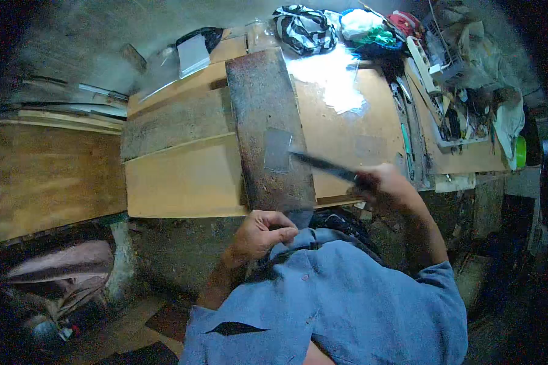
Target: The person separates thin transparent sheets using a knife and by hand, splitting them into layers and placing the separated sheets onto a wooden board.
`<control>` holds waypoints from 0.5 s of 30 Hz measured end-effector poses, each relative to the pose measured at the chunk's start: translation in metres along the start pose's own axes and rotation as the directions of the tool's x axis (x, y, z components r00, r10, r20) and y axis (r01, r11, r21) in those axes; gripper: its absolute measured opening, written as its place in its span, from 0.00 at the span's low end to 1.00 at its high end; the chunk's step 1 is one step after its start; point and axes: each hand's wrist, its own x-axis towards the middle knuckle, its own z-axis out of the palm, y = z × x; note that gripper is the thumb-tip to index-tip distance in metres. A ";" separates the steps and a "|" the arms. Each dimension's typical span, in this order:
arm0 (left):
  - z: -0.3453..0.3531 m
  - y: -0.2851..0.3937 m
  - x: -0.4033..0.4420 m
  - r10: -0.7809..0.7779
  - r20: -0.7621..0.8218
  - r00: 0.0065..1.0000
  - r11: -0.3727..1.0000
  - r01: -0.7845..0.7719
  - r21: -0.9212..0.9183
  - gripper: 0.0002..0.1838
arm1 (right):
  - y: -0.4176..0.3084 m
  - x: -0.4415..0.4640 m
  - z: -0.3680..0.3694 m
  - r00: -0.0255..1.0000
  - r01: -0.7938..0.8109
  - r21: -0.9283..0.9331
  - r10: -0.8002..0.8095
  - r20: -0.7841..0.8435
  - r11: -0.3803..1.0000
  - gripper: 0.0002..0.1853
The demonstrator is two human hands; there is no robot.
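Note:
My right hand [383, 185] is closed round the brown handle of a dark-bladed knife [326, 166], held to the right of a worn board. The knife's tip points left, over the board or just above it; I cannot tell if it touches. Near that tip, a small grey rectangular piece [278, 149] lies on the worn board [259, 85]. At the board's near end, close to the blue shirt, my left hand [263, 234] has its thumb and forefinger pinched together. Whatever may be between those fingers does not show.
The worn board lies across a light wooden table [182, 182]. Along the table's right side are a green-handled tool [406, 146] and a white tray [463, 141] of tools. Bags, including a black-and-white one [304, 30], sit at the back. A wooden panel [55, 176] stands at left.

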 end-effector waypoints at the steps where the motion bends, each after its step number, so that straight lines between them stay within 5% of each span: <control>1: 0.000 -0.001 0.001 0.021 -0.050 0.999 1.000 -0.021 -0.002 0.06 | -0.003 0.000 -0.001 1.000 0.001 -0.001 -0.001 0.001 1.000 0.12; 4: 0.004 -0.009 0.012 0.082 -0.190 0.978 0.993 -0.098 -0.073 0.05 | -0.006 0.004 0.018 0.983 0.105 0.432 -0.027 -0.181 0.896 0.09; 5: 0.009 -0.011 0.018 0.115 -0.273 0.955 0.979 -0.156 -0.134 0.05 | -0.011 0.003 0.031 0.983 0.104 0.431 -0.027 -0.181 0.897 0.09; 7: 0.023 -0.009 0.026 0.110 -0.299 0.948 0.963 -0.176 -0.206 0.04 | -0.036 0.005 0.058 0.987 0.162 0.789 -0.081 -0.141 0.593 0.12; 10: 0.032 -0.007 0.030 0.108 -0.370 0.923 0.890 -0.255 -0.377 0.04 | -0.027 0.022 0.090 0.989 0.134 0.832 -0.121 -0.081 0.539 0.11; 13: 0.025 -0.010 0.025 0.183 -0.344 0.921 0.931 -0.275 -0.240 0.04 | -0.030 0.018 0.070 0.993 0.091 0.750 0.001 -0.121 0.655 0.12; 15: 0.025 -0.012 0.022 0.182 -0.386 0.904 0.955 -0.257 -0.149 0.04 | -0.039 0.016 0.070 0.989 0.091 0.838 0.047 -0.137 0.537 0.14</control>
